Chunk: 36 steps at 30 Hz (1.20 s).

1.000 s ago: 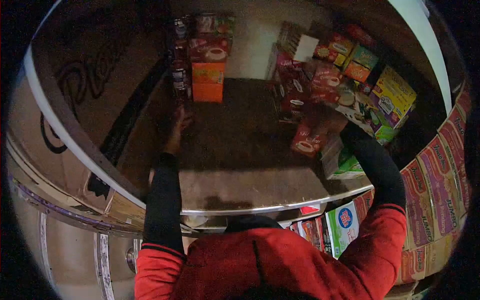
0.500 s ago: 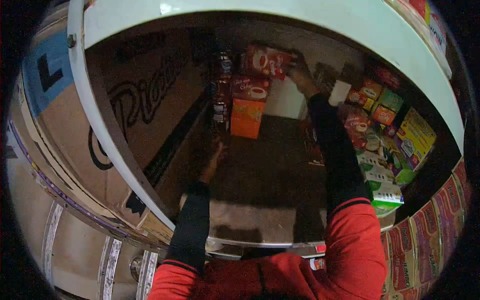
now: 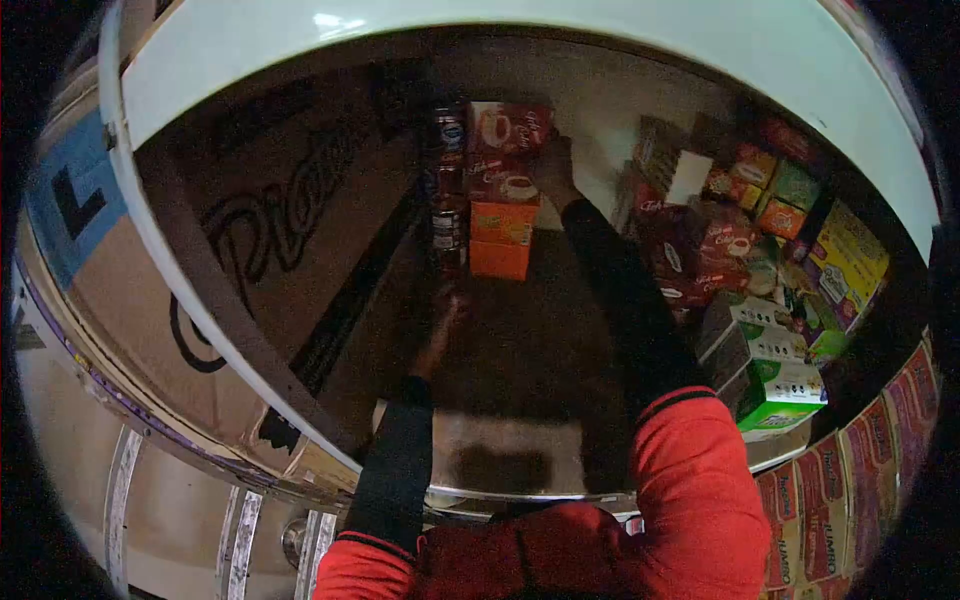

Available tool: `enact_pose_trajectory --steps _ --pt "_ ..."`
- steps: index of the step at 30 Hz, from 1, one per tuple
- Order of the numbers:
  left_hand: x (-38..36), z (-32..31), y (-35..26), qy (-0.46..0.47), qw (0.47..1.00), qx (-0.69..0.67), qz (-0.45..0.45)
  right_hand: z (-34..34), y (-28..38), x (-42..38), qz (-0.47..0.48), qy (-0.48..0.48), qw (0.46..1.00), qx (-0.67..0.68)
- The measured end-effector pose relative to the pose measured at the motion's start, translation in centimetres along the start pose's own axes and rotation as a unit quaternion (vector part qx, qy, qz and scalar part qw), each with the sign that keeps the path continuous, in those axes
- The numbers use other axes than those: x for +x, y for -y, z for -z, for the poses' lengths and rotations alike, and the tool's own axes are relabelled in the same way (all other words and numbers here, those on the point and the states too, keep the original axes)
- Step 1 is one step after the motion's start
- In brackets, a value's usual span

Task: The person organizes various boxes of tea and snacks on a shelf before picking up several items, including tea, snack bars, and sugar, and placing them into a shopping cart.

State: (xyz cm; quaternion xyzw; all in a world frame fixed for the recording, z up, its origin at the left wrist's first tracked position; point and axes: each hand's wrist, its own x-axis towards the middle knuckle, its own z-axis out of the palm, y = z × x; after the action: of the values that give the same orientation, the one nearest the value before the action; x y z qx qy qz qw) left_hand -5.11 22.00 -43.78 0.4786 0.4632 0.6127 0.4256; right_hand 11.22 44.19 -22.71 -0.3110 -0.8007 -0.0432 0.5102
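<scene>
My right hand (image 3: pixel 557 168) is against the right end of the stacked red boxes; its fingers are dark and hard to make out. The upper red box (image 3: pixel 508 128) lies in line above a second red box (image 3: pixel 503 178). Below them are orange boxes (image 3: pixel 500 250). A column of dark jars or cans (image 3: pixel 449 225) stands along their left side. My left hand (image 3: pixel 452 312) is low, below that column, with its fingers loosely apart and nothing visible in them.
A big cardboard box (image 3: pixel 290 220) fills the left side. At the right are more red boxes (image 3: pixel 680 250), green-and-white boxes (image 3: pixel 775 375) and a yellow pack (image 3: pixel 850 260). A white curved frame (image 3: pixel 500 15) surrounds the compartment; red packs (image 3: pixel 825 500) lie outside at lower right.
The upper red box has shifted left and straightened in line with the box below. My right hand has moved left and down with it. The view has shifted slightly.
</scene>
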Motion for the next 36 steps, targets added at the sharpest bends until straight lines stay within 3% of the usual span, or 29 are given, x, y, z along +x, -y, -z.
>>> enact_pose_trajectory --steps 1,2,4,6,7,9,10,12,16,19,22,23,25,26,28,30,34,36 --pt "0.1 0.0 -0.1 0.007 1.000 0.002 0.002 0.4 0.8 -0.2 -0.022 0.002 0.996 -0.085" --pt "0.2 0.1 -0.2 0.011 1.000 0.010 0.001 1.8 2.7 -0.9 -0.059 0.005 0.995 0.077" --pt "0.4 0.1 -0.3 0.018 1.000 0.025 0.000 3.9 3.7 -2.9 -0.100 0.002 0.968 0.232" --pt "0.4 0.2 0.0 0.027 0.999 0.038 0.002 5.1 3.2 -5.4 -0.167 -0.027 0.984 0.062" --pt "0.4 0.4 0.1 0.036 0.999 0.036 0.006 5.8 2.3 -7.1 -0.174 -0.028 0.983 0.055" --pt "0.3 0.5 0.5 0.030 0.997 0.074 -0.006 7.9 -0.5 -11.6 -0.082 -0.044 0.987 -0.132" --pt "-0.3 -0.1 -0.1 0.036 0.997 0.071 0.000 9.1 -1.0 -13.7 -0.088 -0.041 0.986 -0.138" --pt "-1.3 -1.1 -1.5 0.007 0.996 0.087 -0.001 11.1 -1.5 -17.6 -0.079 -0.114 0.918 -0.370" --pt "0.3 -0.1 -0.1 0.026 0.997 0.049 -0.046 13.3 -2.3 -22.1 -0.113 -0.135 0.908 -0.381" --pt "1.9 0.6 1.5 0.040 0.997 0.052 -0.039 12.5 -4.3 -24.0 -0.160 -0.181 0.909 -0.341" --pt "1.1 0.3 0.3 0.055 0.996 0.048 -0.051 11.5 -5.2 -24.2 -0.332 -0.227 0.869 -0.289" --pt "2.0 1.0 1.4 0.046 0.998 0.040 -0.023 12.4 -0.3 -22.4 -0.332 -0.357 0.873 0.005" --pt "1.4 0.8 1.6 0.041 0.998 0.035 0.013 12.5 -0.1 -22.9 -0.303 -0.454 0.785 0.292" --pt "0.0 -0.1 0.0 0.028 0.998 0.050 -0.025 11.5 -4.7 -24.1 -0.401 -0.332 0.845 0.122" --pt "-0.5 -0.9 -0.6 0.021 0.996 0.065 -0.062 12.6 -6.0 -25.5 -0.480 -0.194 0.854 -0.057" --pt "0.8 -0.2 0.1 0.047 0.994 0.081 -0.058 16.9 -1.6 -25.5 -0.239 -0.141 0.911 -0.305" --pt "0.8 0.3 0.7 0.085 0.991 0.088 -0.061 21.5 1.2 -28.6 -0.185 -0.192 0.948 -0.176" --pt "-0.5 -0.1 -0.3 0.078 0.979 0.132 -0.136 26.2 7.2 -30.3 -0.189 -0.076 0.973 -0.105"
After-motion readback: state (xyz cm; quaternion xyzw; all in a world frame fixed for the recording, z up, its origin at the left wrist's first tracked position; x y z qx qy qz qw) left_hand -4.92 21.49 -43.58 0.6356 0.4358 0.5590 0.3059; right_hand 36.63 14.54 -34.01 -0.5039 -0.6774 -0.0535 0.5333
